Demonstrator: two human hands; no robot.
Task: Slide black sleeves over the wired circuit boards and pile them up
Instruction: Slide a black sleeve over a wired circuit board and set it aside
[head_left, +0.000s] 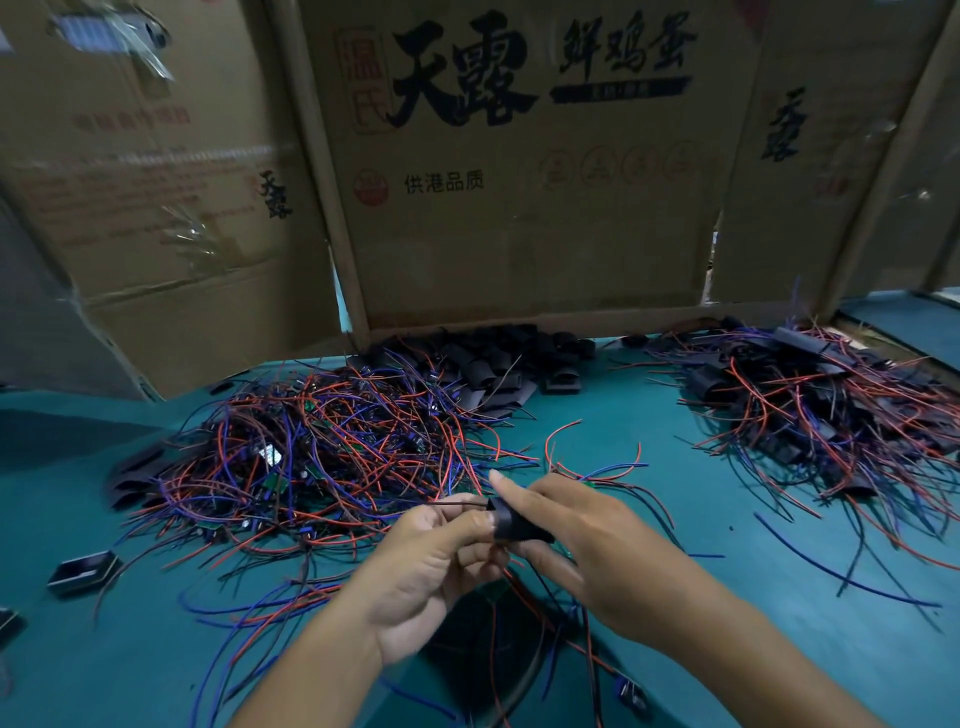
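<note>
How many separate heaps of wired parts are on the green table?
3: unsleeved wired boards left of centre, loose black sleeves at the back against the cardboard, sleeved boards at right. Smaller ones may be hidden behind the hands.

A single wide-angle view is being taken from a camera worn on the person's head — it is facing forward and tilted down over a teal table (701, 597). The left hand (431, 566) and right hand (587, 540) are being seen close up, low in the centre of the frame, with both forearms entering from the bottom edge. The far edge of the table is being closed off by upright cardboard boxes (519, 208) — these are filling the upper half. Straight lines are being bent near the frame's edges.
</note>
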